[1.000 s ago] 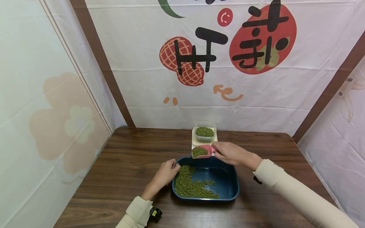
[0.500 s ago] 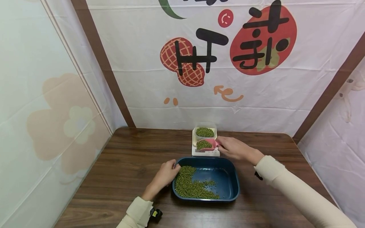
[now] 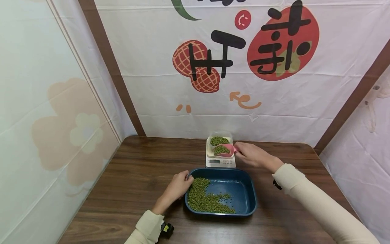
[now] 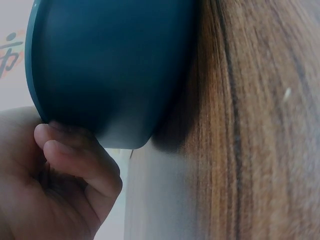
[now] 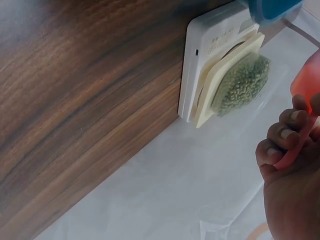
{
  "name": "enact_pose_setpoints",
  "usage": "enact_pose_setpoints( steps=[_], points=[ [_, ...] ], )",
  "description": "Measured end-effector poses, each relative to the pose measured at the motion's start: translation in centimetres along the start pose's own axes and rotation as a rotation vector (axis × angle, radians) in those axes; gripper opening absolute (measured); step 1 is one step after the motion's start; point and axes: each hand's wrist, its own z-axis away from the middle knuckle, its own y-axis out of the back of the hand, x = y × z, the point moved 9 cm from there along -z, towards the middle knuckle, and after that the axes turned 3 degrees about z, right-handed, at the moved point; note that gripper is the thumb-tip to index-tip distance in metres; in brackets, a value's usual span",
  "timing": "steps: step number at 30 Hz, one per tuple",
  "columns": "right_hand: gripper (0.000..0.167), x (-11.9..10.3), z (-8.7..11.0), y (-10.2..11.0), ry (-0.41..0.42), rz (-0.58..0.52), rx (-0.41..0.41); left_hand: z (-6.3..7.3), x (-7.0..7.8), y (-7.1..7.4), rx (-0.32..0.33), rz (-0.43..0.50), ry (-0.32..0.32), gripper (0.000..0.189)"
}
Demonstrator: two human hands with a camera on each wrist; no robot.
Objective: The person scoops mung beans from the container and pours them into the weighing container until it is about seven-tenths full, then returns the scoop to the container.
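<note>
My left hand grips the left rim of a dark blue tub; in the left wrist view, curled fingers show at its edge. Small green beans lie along the tub's left side and front. A pink scoop, loaded with green beans, has its handle in my right hand. It overlaps the front of a clear plastic container in the head view. That container holds green beans and stands on a white kitchen scale, also visible in the right wrist view.
Tub and scale stand in line on a brown wood-grain table, the scale behind the tub. A white printed curtain hangs right behind the table's back edge, with more fabric on both sides.
My right hand has carried the loaded scoop back and slightly right, from over the tub's back edge to the container, uncovering the scale's display. My left hand keeps its hold on the tub.
</note>
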Motion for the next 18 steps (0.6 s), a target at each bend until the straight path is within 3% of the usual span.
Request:
enact_pose_setpoints(
  steps=[18],
  points=[
    [0.016,2.0,-0.4,0.5,-0.075,0.019,-0.020,-0.1,-0.1,-0.1,0.001,-0.003,0.008,0.035]
  ],
)
